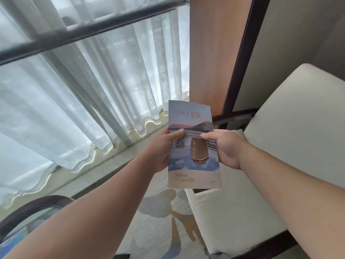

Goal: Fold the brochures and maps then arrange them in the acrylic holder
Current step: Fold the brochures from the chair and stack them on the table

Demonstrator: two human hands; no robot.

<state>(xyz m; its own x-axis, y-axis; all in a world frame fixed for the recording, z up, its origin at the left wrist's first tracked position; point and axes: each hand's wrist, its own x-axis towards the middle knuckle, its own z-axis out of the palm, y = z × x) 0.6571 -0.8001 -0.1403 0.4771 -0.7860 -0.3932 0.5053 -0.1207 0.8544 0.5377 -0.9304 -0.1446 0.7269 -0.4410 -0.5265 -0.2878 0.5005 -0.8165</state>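
Midair, both hands' fingers (177, 132) pinch the folded, glossy blue-and-beige paper brochure (193, 146); unsupported, it could slip or crease crookedly.

Reading as a hotel room or home lounge: sheer curtains (84, 90) hanging at 10 o'clock, cream cushioned chair (298, 128) sitting at 3, patterned rug (160, 230) lying at 6.
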